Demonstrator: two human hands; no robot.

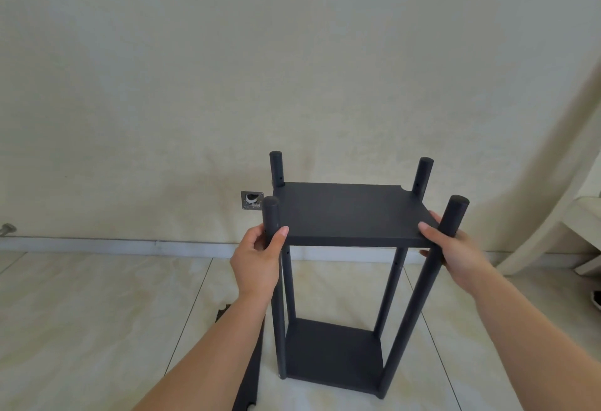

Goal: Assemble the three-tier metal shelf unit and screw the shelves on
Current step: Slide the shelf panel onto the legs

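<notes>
L hand (258,262) grips near-left post (274,280) w/ thumb on upper shelf (351,212); R hand (455,248) pinches shelf's near-right corner. Lower shelf (335,350) sits near floor (97,313).

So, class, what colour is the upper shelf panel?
Matt black, or very dark grey, like the posts; the upper shelf panel shows best in the head view.

floor (97,313): tiled | shelf unit (335,352) standing | loose shelf panel (250,375) flat beside it
</notes>
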